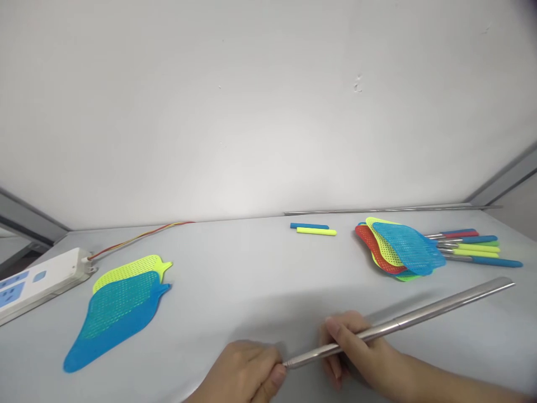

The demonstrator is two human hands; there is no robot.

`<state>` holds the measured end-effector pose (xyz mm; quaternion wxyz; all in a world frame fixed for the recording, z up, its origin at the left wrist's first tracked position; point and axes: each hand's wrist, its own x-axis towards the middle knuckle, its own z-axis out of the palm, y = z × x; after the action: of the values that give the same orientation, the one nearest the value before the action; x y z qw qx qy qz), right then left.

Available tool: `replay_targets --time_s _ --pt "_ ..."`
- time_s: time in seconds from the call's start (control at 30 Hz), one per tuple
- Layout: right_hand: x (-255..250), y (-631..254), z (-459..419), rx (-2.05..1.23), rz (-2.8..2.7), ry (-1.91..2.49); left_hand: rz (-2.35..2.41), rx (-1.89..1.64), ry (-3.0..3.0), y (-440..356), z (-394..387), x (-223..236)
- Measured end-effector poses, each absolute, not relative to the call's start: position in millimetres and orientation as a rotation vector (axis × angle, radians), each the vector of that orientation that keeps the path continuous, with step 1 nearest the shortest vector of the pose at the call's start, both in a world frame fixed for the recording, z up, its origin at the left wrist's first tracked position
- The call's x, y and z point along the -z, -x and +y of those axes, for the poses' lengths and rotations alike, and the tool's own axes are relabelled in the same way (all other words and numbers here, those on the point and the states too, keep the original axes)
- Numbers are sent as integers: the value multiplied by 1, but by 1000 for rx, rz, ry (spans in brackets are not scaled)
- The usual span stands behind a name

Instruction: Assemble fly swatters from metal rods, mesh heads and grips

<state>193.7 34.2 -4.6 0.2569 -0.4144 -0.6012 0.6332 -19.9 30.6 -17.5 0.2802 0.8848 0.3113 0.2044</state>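
Note:
A shiny telescopic metal rod (pixel 436 314) slants across the lower right, its wide end up to the right. My right hand (pixel 356 347) is closed around its middle, thumb on top. At the narrow end, my left hand (pixel 247 369) pinches the tip, which its fingers partly hide. To the left lie a blue fly swatter head (pixel 121 330) and a yellow-green swatter head (pixel 126 271), overlapping, without rods. Behind my hands rest a blue handle sleeve (pixel 309 226) and a yellow handle sleeve (pixel 316 231), side by side.
At the right is a pile of fly swatters (pixel 409 246) in several colours, handles pointing right. A long thin metal rod (pixel 377 210) lies along the wall (pixel 268 112). A white power strip (pixel 46 282) with a red and yellow cord (pixel 138 242) sits at the left.

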Motion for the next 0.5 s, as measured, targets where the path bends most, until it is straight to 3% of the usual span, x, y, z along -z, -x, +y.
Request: replay_targets --time_s 0.2,0.5 --pt "-4 -204 30 -1605 -2012 1196 804 -611 -2430 21 33 21" --pt "-8 -199 32 -1520 -2072 1194 762 -644 -2448 17 32 17"
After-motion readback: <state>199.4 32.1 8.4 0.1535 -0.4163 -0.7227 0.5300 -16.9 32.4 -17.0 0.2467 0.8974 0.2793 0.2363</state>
